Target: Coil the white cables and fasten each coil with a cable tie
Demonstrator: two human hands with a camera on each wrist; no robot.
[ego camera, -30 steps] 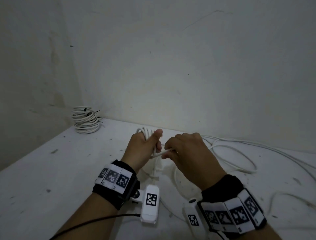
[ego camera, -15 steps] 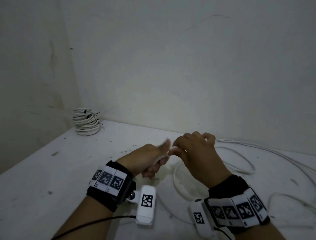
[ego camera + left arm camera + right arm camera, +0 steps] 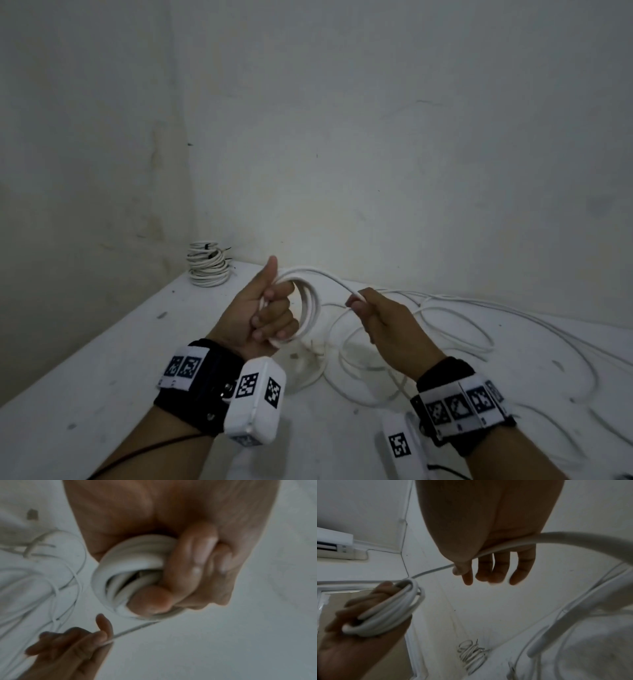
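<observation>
My left hand (image 3: pixel 265 310) is raised above the table, palm toward me, thumb up, and grips a small coil of white cable (image 3: pixel 308 308); the left wrist view shows the coil (image 3: pixel 123 566) with the fingers curled through its loops. A strand arcs from the coil's top to my right hand (image 3: pixel 368 308), which pinches the cable (image 3: pixel 337 282) between thumb and forefinger. In the right wrist view the cable (image 3: pixel 505 546) runs under the thumb and the other fingers hang loosely. The loose cable (image 3: pixel 462 329) lies in loops across the table.
A stack of finished white coils with dark ties (image 3: pixel 208 263) sits in the table's far left corner by the wall. The white table (image 3: pixel 102 359) has walls behind and at the left. Loose loops spread over its right half.
Both hands rose and drew apart. The left hand turned palm-up, showing the coil. The right hand slid rightward along the cable, stretching a strand between them.
</observation>
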